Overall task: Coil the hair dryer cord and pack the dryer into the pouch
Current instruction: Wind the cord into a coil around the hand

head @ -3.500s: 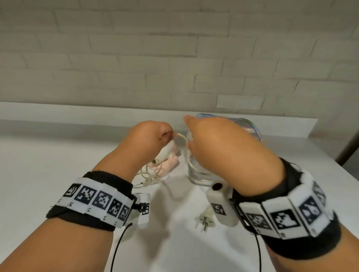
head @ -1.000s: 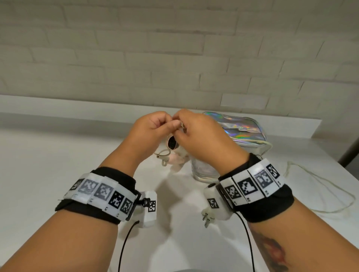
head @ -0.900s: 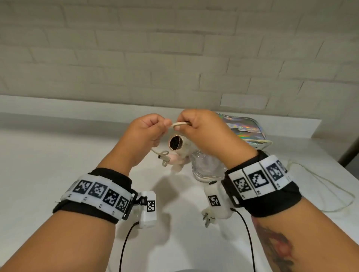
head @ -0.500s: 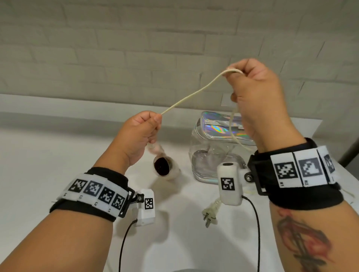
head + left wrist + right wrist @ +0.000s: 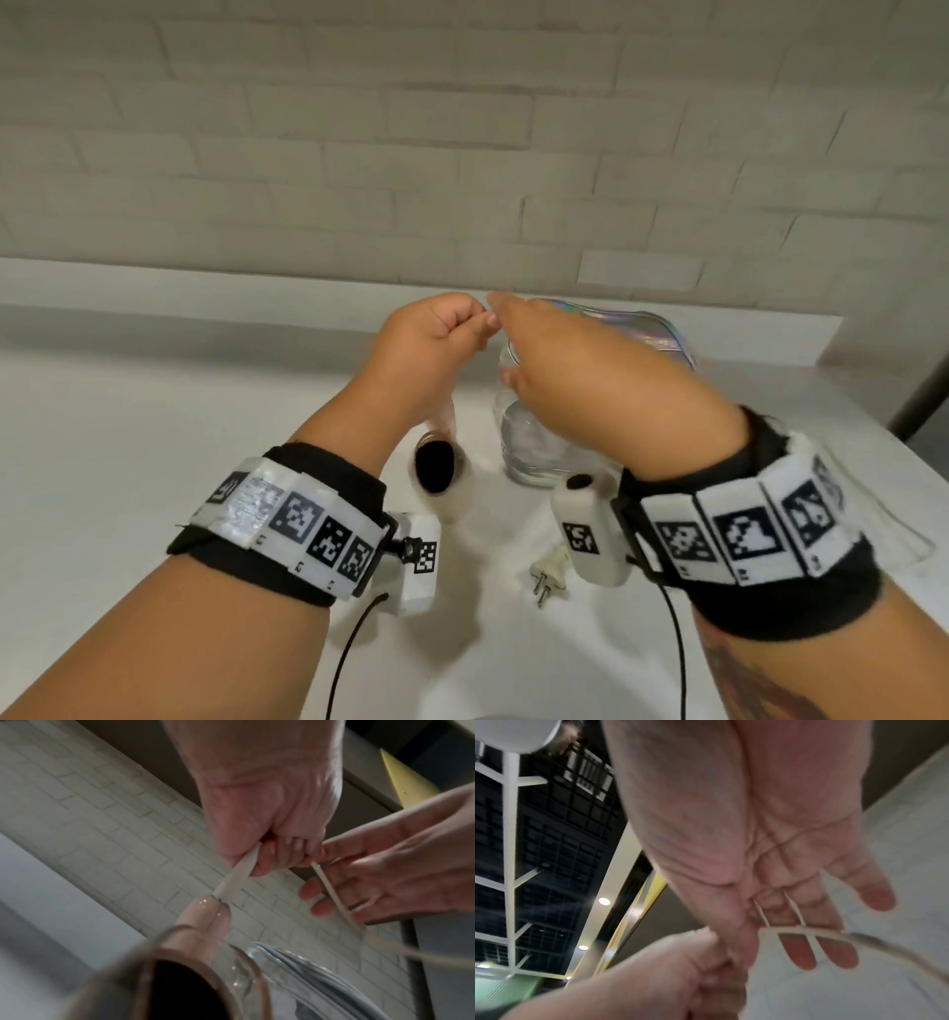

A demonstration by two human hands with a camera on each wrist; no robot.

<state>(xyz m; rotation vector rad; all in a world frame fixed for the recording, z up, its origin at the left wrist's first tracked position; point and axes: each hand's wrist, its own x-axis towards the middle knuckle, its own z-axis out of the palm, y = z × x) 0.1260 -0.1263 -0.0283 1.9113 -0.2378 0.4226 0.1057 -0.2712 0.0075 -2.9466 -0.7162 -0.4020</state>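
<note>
My left hand [image 5: 436, 336] is a fist that grips the cream cord [image 5: 237, 871] just above the dryer. The pink hair dryer [image 5: 436, 467] hangs from it over the table, its dark nozzle mouth towards me. My right hand [image 5: 565, 360] is close beside the left, fingers straight, with strands of cord [image 5: 797, 930] lying across and between the fingers. The cord's plug [image 5: 547, 573] lies on the table near my right wrist. The pouch [image 5: 624, 331], with clear walls and an iridescent top, stands behind my right hand.
The white table [image 5: 128, 462] runs to a raised ledge [image 5: 205, 288] under a pale brick wall. Slack cord [image 5: 424, 957] trails away to the right. A dark post [image 5: 919, 406] stands at the table's right edge.
Half a second ago my right hand was high, pulling the cord taut. It has dropped back beside the left hand with fingers straightened. The dryer still hangs from the left hand.
</note>
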